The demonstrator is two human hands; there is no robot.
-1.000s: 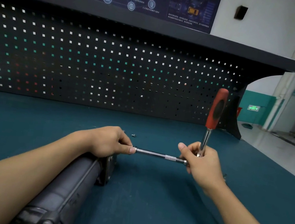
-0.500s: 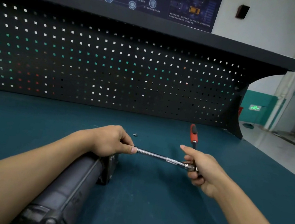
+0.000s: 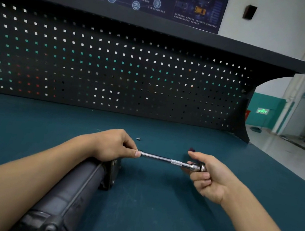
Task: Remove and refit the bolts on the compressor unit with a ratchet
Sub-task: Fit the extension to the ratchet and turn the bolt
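The compressor [image 3: 70,192] is a dark, ribbed cylinder lying on its side on the teal mat [image 3: 153,213], with its flat end plate pointing away from the person. From that end plate a bright steel extension bar [image 3: 161,158] runs out level to the right, with a knurled band near its far end. There it joins the ratchet [image 3: 197,167].

The left hand [image 3: 112,145] rests over the compressor's end and pinches the bar where it meets the plate. The socket and the bolt head are hidden under its fingers. The right hand [image 3: 209,178], well right of the compressor, has its fingers curled round the ratchet's head. Of the handle only a dark red tip shows past the thumb.

A small loose bolt [image 3: 138,138] lies just beyond the compressor's end, so at least one bolt seems to be out. Whether this one is being loosened or refitted cannot be told. A pegboard [image 3: 115,67] stands behind the compressor.
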